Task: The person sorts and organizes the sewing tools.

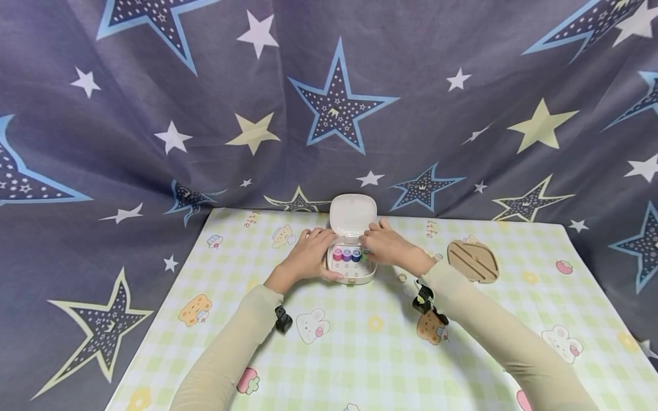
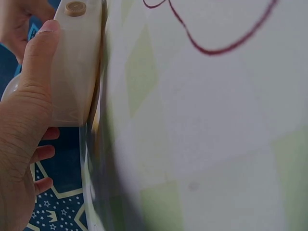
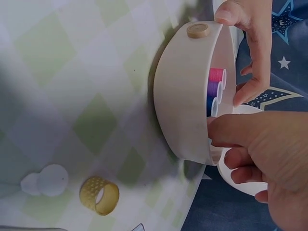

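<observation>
While the box (image 1: 352, 268) sits on the surface (image 1: 360, 354) between my hands, my left hand (image 1: 308, 257) grips its left end and my right hand (image 1: 388, 246) reaches fingers into the spools (image 1: 347, 254); its lid (image 1: 352, 212) stands open away from me, long axis left-right

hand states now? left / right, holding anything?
Left hand: grips the side of the open white sewing box, thumb on its front.
Right hand: fingers reach into the box at the thread spools; grasp cannot be told.
</observation>
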{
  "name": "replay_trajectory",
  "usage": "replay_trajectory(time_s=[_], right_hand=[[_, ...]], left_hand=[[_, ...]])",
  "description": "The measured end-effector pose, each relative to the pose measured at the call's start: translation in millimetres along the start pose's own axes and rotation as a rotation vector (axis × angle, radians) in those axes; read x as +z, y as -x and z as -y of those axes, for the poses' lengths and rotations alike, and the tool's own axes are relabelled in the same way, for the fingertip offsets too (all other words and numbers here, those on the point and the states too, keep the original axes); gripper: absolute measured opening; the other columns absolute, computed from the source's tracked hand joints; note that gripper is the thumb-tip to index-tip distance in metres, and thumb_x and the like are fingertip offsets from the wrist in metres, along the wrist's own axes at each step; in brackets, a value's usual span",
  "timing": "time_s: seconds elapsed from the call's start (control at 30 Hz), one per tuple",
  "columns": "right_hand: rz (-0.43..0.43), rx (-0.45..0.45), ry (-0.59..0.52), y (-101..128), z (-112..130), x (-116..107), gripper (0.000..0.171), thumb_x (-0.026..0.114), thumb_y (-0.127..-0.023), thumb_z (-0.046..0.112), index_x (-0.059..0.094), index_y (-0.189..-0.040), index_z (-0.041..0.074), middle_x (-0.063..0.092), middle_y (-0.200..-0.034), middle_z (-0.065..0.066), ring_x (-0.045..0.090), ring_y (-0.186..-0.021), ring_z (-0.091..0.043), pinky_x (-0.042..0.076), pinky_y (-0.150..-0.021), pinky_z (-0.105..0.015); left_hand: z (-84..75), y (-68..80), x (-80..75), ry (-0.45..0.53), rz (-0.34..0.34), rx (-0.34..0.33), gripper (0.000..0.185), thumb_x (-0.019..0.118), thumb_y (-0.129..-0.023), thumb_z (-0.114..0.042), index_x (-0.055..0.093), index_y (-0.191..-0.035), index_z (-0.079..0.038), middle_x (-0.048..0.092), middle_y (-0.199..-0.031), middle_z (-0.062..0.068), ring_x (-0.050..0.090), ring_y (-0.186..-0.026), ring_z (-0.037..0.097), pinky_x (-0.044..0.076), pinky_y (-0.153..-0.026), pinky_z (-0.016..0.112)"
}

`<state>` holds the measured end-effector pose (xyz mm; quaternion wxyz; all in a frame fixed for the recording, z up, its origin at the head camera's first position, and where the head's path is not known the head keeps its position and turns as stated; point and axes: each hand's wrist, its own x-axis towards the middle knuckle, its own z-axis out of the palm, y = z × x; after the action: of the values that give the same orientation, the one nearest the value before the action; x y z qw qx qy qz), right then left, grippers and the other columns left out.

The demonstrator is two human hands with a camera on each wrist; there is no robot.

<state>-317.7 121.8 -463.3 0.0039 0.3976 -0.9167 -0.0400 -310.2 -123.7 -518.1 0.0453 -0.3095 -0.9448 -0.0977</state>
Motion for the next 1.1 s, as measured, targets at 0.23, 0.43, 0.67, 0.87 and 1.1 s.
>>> replay_trajectory(time_s=[0.23, 0.43, 0.67, 0.87, 1.1], right_hand=[[-0.007, -0.005, 0.024, 0.7, 1.7, 2.6, 0.022, 0.080, -0.086, 0.024, 0.071, -0.100, 0.009, 0.068, -0.090, -0.003, 0.048, -0.083, -0.021, 0.034, -0.084, -0.040], [-0.093, -0.043, 0.067, 4.6, 1.7, 9.7, 0.020, 0.077, -0.088, 0.025, 0.065, -0.094, 0.010, 0.063, -0.084, -0.002, 0.048, -0.082, -0.022, 0.035, -0.081, -0.038], [-0.166, -0.062, 0.052, 9.9, -0.6, 20.2, 0.021, 0.075, -0.091, 0.025, 0.061, -0.096, 0.010, 0.062, -0.089, -0.005, 0.049, -0.084, -0.023, 0.037, -0.081, -0.037], [-0.166, -0.039, 0.008, 12.4, -3.2, 27.4, 0.024, 0.071, -0.095, 0.027, 0.062, -0.106, 0.007, 0.064, -0.095, -0.006, 0.051, -0.088, -0.023, 0.040, -0.082, -0.038], [-0.190, -0.047, 0.004, 13.6, -2.8, 28.8, 0.025, 0.071, -0.095, 0.027, 0.062, -0.107, 0.006, 0.063, -0.095, -0.006, 0.050, -0.087, -0.024, 0.040, -0.081, -0.039]], left_hand=[[-0.4, 1.2, -0.2, 0.001, -0.001, -0.004, 0.113, 0.077, -0.064, -0.080, 0.047, -0.148, -0.011, 0.052, -0.149, 0.008, 0.045, -0.137, 0.028, 0.034, -0.113, 0.051], [-1.0, 1.4, -0.7, -0.007, 0.003, -0.007, 0.114, 0.077, -0.064, -0.081, 0.046, -0.149, -0.011, 0.051, -0.150, 0.008, 0.045, -0.138, 0.027, 0.034, -0.114, 0.052], [-1.9, 1.5, -1.0, 0.005, 0.002, -0.010, 0.114, 0.078, -0.064, -0.079, 0.046, -0.149, -0.010, 0.051, -0.150, 0.009, 0.044, -0.138, 0.028, 0.033, -0.114, 0.052], [-2.5, 1.9, -0.6, 0.008, -0.002, -0.007, 0.114, 0.078, -0.064, -0.078, 0.046, -0.149, -0.010, 0.051, -0.151, 0.009, 0.044, -0.138, 0.028, 0.033, -0.114, 0.051], [-2.3, 2.2, -0.5, 0.016, -0.003, -0.009, 0.113, 0.079, -0.064, -0.077, 0.046, -0.149, -0.010, 0.051, -0.151, 0.009, 0.044, -0.138, 0.028, 0.034, -0.114, 0.052]])
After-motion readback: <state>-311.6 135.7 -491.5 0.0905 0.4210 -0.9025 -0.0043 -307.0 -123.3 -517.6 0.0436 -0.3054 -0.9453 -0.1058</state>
